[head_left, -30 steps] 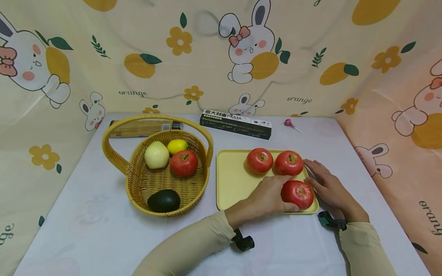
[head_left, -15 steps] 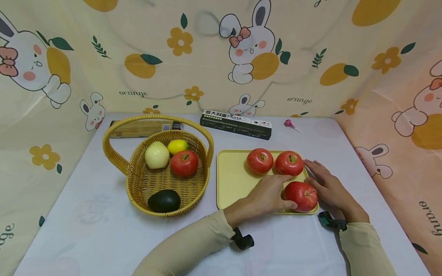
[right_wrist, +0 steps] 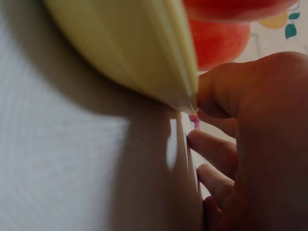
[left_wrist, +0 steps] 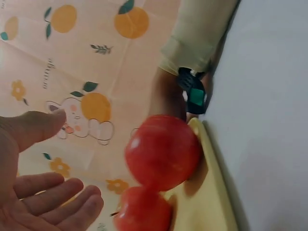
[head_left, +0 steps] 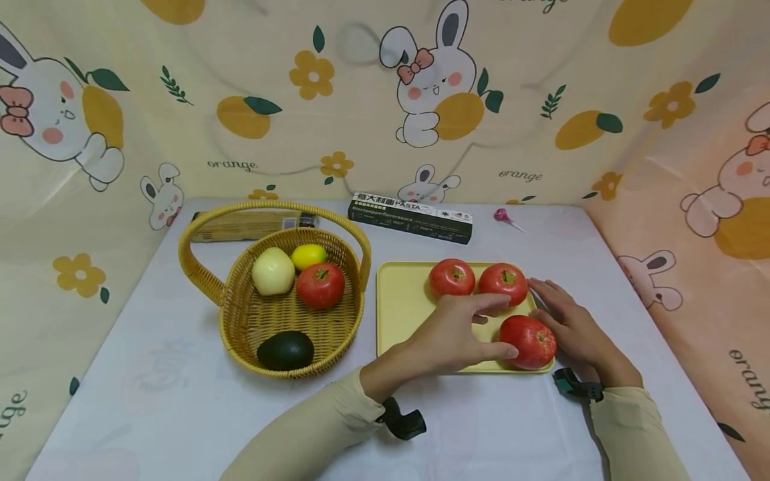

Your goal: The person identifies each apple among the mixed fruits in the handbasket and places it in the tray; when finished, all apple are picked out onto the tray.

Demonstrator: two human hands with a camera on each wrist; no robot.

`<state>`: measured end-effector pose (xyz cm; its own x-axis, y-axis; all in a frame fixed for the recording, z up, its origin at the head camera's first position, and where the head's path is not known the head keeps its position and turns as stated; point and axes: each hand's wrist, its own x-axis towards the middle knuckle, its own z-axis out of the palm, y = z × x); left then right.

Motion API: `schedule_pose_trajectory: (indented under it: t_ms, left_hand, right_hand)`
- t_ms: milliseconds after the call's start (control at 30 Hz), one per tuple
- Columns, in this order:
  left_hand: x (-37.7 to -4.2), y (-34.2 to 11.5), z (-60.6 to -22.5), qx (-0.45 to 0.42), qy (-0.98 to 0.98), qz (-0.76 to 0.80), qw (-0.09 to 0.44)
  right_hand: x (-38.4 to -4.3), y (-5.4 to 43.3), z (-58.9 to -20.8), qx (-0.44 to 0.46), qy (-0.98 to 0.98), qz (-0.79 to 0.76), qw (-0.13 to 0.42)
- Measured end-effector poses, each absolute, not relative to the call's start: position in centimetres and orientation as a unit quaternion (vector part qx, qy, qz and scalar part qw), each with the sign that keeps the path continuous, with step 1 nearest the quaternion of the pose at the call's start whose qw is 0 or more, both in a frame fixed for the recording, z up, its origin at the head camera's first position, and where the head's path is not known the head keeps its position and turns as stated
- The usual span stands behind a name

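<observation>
My left hand (head_left: 445, 336) is beside a red apple (head_left: 528, 342) at the tray's near right corner. Its thumb points out and its fingers are spread, with a gap between them. In the left wrist view nothing lies between thumb and fingers, and the apple (left_wrist: 162, 153) stands apart from them. Two more red apples (head_left: 452, 277) (head_left: 503, 283) sit at the back of the yellow tray (head_left: 400, 314). Along the tray's right edge rests my right hand (head_left: 571, 327), its thumb touching the rim in the right wrist view and its fingers loosely bent on the table.
A wicker basket (head_left: 265, 314) with a tall handle stands left of the tray. It holds a pale round fruit (head_left: 273, 271), a lemon (head_left: 309, 256), a red apple (head_left: 321, 285) and an avocado (head_left: 285, 351). Behind are a pasta box (head_left: 411, 219), a brown package (head_left: 240, 226) and a lollipop (head_left: 502, 215).
The front apple has tipped over and moved slightly right. My left hand has let go of it, opened wider and drawn back to the left. My right hand has stayed put.
</observation>
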<state>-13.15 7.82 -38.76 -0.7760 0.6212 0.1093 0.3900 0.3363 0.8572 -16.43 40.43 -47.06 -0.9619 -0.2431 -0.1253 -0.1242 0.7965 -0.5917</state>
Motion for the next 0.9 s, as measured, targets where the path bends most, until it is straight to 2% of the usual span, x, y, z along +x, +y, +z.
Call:
schedule_pose_trajectory:
  t_ms: [467, 900]
  left_hand:
    - [-10.1, -6.8, -35.2, 0.282, 0.765, 0.562, 0.142]
    - [-11.4, -17.1, -34.4, 0.222, 0.812, 0.530, 0.104]
  right_hand:
    - [-16.6, 40.5, -47.2, -0.098, 0.942, -0.304, 0.100]
    - [-16.5, 40.3, -47.2, -0.096, 0.941, -0.309, 0.099]
